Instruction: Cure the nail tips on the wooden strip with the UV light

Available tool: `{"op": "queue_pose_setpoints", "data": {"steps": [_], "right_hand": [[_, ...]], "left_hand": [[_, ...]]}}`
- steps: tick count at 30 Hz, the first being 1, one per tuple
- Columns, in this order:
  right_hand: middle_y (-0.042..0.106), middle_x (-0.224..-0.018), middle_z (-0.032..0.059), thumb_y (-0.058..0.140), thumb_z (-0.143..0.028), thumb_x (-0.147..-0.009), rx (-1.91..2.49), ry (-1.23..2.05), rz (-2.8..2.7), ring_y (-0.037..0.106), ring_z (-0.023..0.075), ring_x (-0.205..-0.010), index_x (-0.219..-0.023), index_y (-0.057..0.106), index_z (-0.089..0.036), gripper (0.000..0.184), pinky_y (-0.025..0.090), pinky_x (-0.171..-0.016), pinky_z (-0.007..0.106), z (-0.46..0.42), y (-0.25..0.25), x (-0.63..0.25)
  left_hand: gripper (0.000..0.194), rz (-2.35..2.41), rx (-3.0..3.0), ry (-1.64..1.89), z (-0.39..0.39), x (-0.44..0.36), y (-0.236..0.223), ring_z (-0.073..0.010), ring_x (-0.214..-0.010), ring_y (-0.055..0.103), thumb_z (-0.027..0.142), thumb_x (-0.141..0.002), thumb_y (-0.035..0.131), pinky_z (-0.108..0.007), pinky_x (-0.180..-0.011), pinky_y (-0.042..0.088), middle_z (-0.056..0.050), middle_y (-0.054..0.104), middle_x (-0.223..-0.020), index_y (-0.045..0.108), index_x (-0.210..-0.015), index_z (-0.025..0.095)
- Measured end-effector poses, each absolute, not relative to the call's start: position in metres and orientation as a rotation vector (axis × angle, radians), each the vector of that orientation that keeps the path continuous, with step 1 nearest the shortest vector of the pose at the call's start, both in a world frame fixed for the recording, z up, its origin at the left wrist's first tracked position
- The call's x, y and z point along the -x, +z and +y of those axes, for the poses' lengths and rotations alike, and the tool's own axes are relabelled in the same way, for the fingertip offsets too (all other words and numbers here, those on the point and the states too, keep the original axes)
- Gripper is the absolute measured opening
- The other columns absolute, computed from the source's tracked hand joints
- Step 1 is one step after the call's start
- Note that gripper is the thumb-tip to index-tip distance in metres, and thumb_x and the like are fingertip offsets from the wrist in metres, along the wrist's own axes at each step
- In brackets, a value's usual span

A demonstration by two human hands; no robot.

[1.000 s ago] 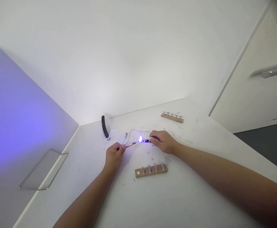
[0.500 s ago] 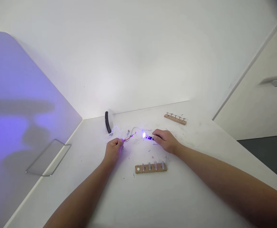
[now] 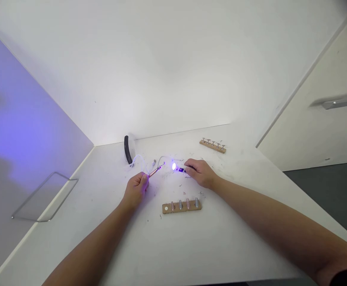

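Left hand [image 3: 135, 190]: thumb and fingers pinched round the rear of a slim tool [image 3: 155, 171]. The tool is thin and straight, coppery-pink with a metallic sheen, narrowing to a fine tip that slants up and away toward the right. Something tiny at the tip catches violet light; too small to make out.

Right hand [image 3: 201, 173]: fingers closed over a small lamp [image 3: 181, 169], palm down. Lamp body short and slender, white near the front with a dark patch bearing a pale mark; rear hidden in the grip. Its round head glows white, overexposed, with a violet rim, and faces the tool's tip. Lamp and tip near each other, a gap between.

Both held over the middle of a white table [image 3: 161, 254]. Nearer the person, a brown strip [image 3: 181, 211] carries four glossy tapered pieces [image 3: 187, 204], alternating pinkish and grey-blue, plus a white dot at its left end. Behind the left hand: white cable [image 3: 137, 158], black curved bar [image 3: 127, 150]. Farther right, another strip [image 3: 212, 147] with five metal pegs.
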State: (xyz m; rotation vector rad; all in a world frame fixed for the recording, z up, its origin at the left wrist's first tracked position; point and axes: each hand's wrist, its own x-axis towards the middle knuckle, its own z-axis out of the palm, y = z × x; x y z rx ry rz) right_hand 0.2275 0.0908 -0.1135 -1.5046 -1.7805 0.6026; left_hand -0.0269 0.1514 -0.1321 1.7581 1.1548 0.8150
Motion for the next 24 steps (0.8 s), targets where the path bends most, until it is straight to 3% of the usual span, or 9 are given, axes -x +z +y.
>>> {"op": "queue_pose_setpoints", "data": {"steps": [24], "right_hand": [[0.053, -0.062, -0.0006, 0.037, -0.039, -0.084, 1.435, 0.592, -1.803, 0.047, 0.0121, -0.056, -0.078, 0.054, -0.018, 0.027, 0.036, -0.055, 0.025, 0.0948, -0.1223, -0.2308]], "left_hand": [[0.024, 1.088, -1.888, 0.656, 0.1461, 0.0242, -0.1273, -0.0094, -0.053, 0.036, 0.037, -0.083, 0.037, -0.023, -0.055, 0.030, 0.003, 0.042, -0.059, 0.043, -0.071, 0.017]]}}
